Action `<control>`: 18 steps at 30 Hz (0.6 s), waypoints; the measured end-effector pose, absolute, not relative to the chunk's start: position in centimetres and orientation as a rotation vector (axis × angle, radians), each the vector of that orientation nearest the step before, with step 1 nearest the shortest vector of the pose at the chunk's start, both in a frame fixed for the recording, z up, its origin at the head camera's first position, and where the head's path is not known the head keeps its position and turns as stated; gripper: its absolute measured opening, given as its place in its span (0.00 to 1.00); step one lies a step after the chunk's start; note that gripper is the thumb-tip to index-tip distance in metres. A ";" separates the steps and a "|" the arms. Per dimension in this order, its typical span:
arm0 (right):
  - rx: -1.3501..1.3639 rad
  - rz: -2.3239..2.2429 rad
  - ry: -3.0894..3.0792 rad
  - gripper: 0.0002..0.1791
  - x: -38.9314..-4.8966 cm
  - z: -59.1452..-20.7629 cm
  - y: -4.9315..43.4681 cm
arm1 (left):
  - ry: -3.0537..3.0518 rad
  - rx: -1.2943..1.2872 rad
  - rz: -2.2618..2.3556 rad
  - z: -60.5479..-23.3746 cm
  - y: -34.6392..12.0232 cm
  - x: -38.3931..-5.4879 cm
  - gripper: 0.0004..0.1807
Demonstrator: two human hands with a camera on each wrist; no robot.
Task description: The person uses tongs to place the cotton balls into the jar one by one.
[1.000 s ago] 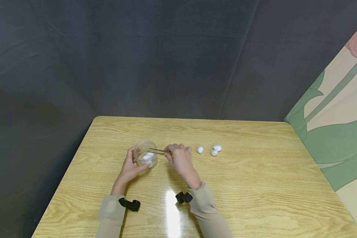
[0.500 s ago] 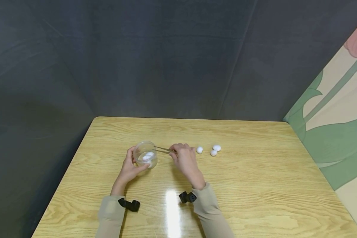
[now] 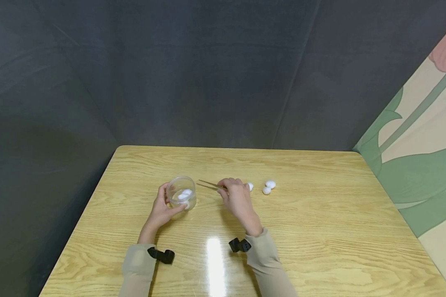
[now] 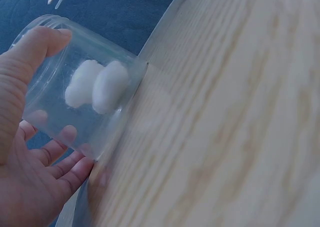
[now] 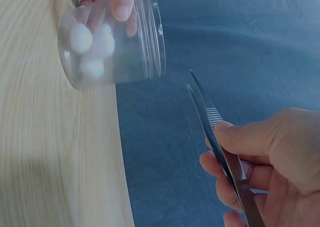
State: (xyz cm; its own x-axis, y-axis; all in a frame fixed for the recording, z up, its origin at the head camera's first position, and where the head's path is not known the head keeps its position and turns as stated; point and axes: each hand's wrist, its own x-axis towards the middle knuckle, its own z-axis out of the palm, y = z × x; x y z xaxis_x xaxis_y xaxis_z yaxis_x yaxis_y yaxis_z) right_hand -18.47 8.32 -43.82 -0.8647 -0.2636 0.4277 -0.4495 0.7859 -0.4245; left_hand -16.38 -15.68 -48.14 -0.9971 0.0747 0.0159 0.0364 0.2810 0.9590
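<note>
My left hand (image 3: 162, 211) grips a clear plastic jar (image 3: 174, 199) standing on the table, thumb on the near side and fingers round the far side. Several white cotton balls (image 5: 81, 38) lie at the bottom of the jar. Between the thumb and fingers of my right hand (image 3: 237, 199) are metal tweezers (image 5: 232, 162), held just right of the jar. Their tips point toward it, slightly apart, with nothing between them. Past the right hand, one cotton ball (image 3: 250, 187) is partly hidden behind the knuckles.
Two more cotton balls, an upper one (image 3: 270, 184) and a lower one (image 3: 266, 190), lie side by side farther right on the wooden table (image 3: 319, 222). A dark cloth (image 3: 208, 74) hangs behind the table's far edge, and a flower-patterned cloth (image 3: 427, 173) is at the right.
My right hand has drawn the tweezers out from over the jar's mouth and moved right, partly covering the nearest loose cotton ball. The left hand and jar stay in place.
</note>
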 end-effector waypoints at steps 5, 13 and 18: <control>0.566 0.809 -2.615 0.06 -18.6 -43.8 8.8 | 2.486 0.101 1.859 -48.1 -15.7 -16.4 0.44; 0.556 0.835 -2.637 0.06 -18.5 -43.6 9.3 | 2.484 0.105 1.863 -48.1 -15.7 -16.4 0.44; 0.531 0.833 -2.655 0.05 -18.4 -43.5 9.7 | 2.480 0.092 1.861 -48.1 -15.7 -16.3 0.45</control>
